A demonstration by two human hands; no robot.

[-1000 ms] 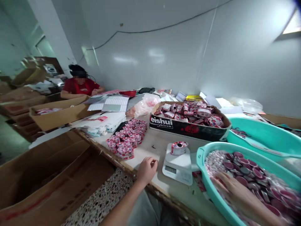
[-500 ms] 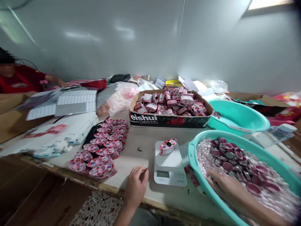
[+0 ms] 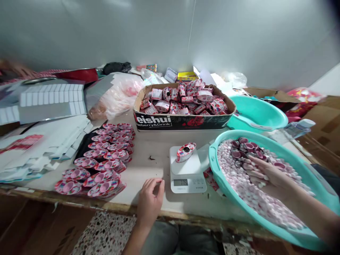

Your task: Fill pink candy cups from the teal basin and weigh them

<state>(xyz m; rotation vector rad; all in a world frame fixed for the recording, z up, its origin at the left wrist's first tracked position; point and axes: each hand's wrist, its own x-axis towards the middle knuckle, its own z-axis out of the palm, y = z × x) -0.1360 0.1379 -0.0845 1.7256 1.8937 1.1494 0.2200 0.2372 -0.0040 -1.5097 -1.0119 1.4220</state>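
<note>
My left hand rests at the table's front edge, thumb and fingertips nearly together in a loose pinch; whether something small is between them I cannot make out. My right hand is palm up in a turquoise basin, holding several white candies on its fingers. Around it lie more white candies and dark pink round lids. Between my hands stands a white scale bearing one oval patterned box with a dark round hole.
Rows of patterned boxes with pink cups stand on the left. Behind the scale is a carton full of patterned boxes. A second turquoise basin sits at the back right. Flattened white packaging lies far left.
The view has shifted right and down. My right hand has turned palm up with candies on it, and several lids have moved toward the far side. My left hand keeps its pose.
</note>
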